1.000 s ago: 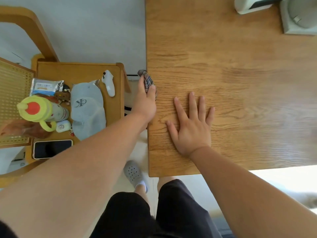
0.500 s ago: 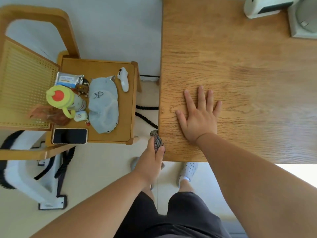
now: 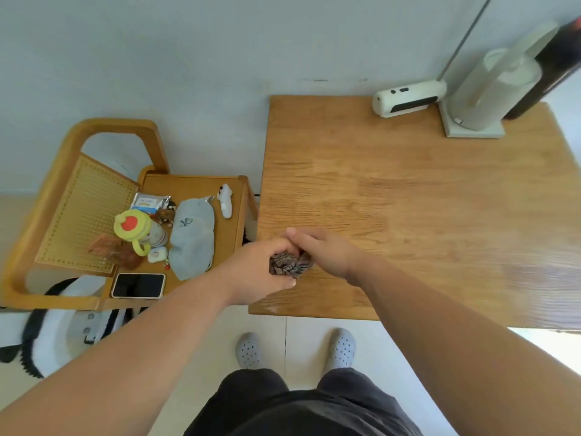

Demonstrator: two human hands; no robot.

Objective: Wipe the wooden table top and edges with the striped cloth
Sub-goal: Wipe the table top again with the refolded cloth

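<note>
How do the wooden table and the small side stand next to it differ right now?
The wooden table is larger and mostly bare, with only a white device and a lamp base at its far edge; the side stand is smaller, sits lower and is crowded: cap, phone, yellow bottle. Both hands work the striped cloth over the table, not the stand. Both are light wood.

Bright, soft daylight; a blown-out glare patch on the floor [image 3: 547, 344] beyond the bench's [image 3: 408, 190] near-right edge; wide-angle bending at the frame edges.

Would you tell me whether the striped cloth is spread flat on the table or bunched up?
Bunched up. The striped cloth is a crumpled wad gripped between the left hand and right hand, above the wooden table.
</note>
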